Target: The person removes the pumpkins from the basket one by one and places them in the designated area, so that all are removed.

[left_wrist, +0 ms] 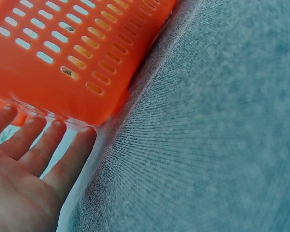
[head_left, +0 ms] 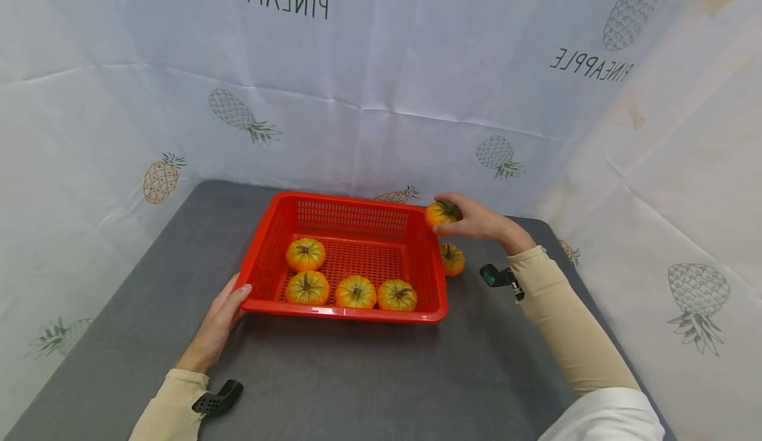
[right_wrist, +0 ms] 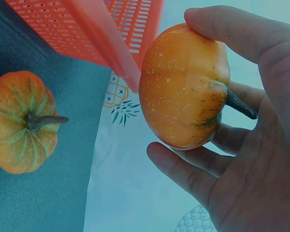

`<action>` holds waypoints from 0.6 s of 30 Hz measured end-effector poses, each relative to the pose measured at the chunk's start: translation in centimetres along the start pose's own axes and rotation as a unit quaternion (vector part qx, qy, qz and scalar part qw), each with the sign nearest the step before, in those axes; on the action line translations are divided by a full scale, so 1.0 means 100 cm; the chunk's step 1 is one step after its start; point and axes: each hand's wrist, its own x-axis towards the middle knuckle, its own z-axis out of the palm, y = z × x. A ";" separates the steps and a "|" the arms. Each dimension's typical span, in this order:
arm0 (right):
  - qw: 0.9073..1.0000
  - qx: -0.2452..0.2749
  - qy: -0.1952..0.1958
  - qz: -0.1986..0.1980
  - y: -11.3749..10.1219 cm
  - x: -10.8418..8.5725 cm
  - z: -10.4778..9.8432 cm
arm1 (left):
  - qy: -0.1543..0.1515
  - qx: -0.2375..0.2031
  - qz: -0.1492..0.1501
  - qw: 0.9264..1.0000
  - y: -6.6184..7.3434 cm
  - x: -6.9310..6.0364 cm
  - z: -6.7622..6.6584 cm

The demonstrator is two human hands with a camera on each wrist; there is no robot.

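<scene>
A red plastic basket [head_left: 351,315] with slotted walls stands on the table, and several small orange pumpkins [head_left: 356,292] lie in it along the front and left. At its front left corner, my left hand [head_left: 217,322] holds the rim, thumb over the edge; the left wrist view shows the other fingers [left_wrist: 70,157] fairly straight against the basket's outside. My right hand [head_left: 473,219] grips another small pumpkin [right_wrist: 183,87] between thumb and fingers, level with the basket's right back rim. One more pumpkin [head_left: 452,260] sits on the table outside the right wall, below this hand.
The dark grey table [head_left: 357,375] ends at the back against a white hanging cloth [head_left: 369,51] printed with pineapples. More cloth hangs at the left and right sides. A black wrist device [head_left: 219,398] is on the left wrist and another [head_left: 500,277] on the right.
</scene>
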 end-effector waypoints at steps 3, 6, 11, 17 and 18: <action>1.000 0.003 0.000 0.006 0.002 -0.002 -0.001 | 0.001 0.001 -0.004 1.000 0.000 -0.001 0.000; 1.000 0.000 0.000 0.006 0.004 -0.004 -0.001 | 0.003 0.006 -0.009 1.000 0.000 -0.002 -0.001; 1.000 0.005 0.002 0.026 0.009 -0.008 -0.003 | 0.001 0.007 -0.011 1.000 0.000 -0.002 -0.001; 1.000 0.005 0.007 0.022 0.014 -0.014 -0.005 | -0.002 0.001 0.001 1.000 -0.001 0.000 0.000; 1.000 0.003 0.008 0.019 0.015 -0.014 -0.006 | -0.002 0.002 0.002 1.000 -0.001 0.000 0.000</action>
